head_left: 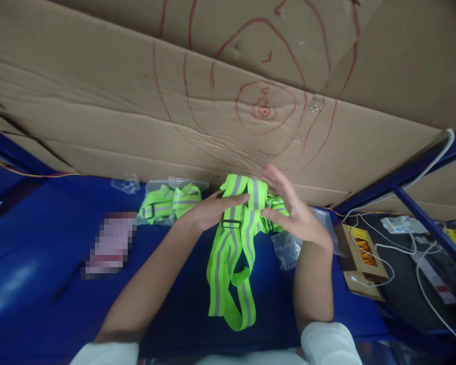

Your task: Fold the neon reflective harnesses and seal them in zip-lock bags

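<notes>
A neon yellow-green reflective strap [231, 253] with a grey stripe and a black buckle [231, 223] hangs in loose loops in front of me. My left hand [213, 209] grips its upper folds from the left, thumb across the front. On the other side, my right hand [298, 215] is open, fingers stretched out and thumb apart, close to the folded top. Whether the thumb tip touches the strap I cannot tell. Behind the right hand, more green strap [277, 205] is partly hidden. Left of my left hand lies a clear bag with folded green straps [171, 203].
The blue table [167, 304] ends at a cardboard wall [137, 116] with red rings drawn on it. Crumpled clear plastic [287, 249] lies by my right forearm. Rightward are a cardboard box [361, 258], white cables [387, 248] and a blue frame bar [429, 223]. A blurred-out pink item [112, 243] lies left.
</notes>
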The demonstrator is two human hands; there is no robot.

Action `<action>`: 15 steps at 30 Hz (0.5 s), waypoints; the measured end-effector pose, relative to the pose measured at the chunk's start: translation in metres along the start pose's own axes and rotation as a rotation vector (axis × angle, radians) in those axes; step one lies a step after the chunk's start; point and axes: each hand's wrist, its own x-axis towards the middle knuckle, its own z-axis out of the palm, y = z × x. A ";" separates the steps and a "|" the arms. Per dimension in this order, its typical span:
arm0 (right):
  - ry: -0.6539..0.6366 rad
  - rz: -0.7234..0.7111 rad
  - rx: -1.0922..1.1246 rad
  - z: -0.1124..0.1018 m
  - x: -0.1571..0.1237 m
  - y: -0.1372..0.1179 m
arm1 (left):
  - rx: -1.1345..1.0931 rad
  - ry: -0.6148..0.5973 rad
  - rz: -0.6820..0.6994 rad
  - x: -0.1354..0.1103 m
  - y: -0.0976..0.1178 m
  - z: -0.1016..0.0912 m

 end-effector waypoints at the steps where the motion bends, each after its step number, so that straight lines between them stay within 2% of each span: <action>1: 0.090 0.041 0.010 0.000 0.000 0.002 | 0.009 0.001 0.012 0.000 -0.002 0.000; 3: 0.154 0.104 -0.011 0.003 0.002 0.005 | 0.019 0.006 0.043 0.000 -0.005 0.001; 6: 0.081 0.150 -0.024 0.008 0.007 0.011 | -0.020 0.002 0.028 0.003 -0.011 0.002; 7: 0.095 0.149 -0.011 0.010 0.009 0.012 | -0.047 -0.015 0.017 0.005 -0.013 0.002; 10: 0.227 0.182 0.089 0.015 0.011 0.014 | -0.116 -0.099 0.007 0.014 -0.020 0.004; 13: 0.279 0.280 0.281 0.019 0.009 0.013 | -0.134 -0.218 -0.023 0.020 -0.027 0.007; 15: 0.317 0.281 0.321 0.020 0.009 0.012 | -0.130 -0.328 -0.040 0.021 -0.027 0.008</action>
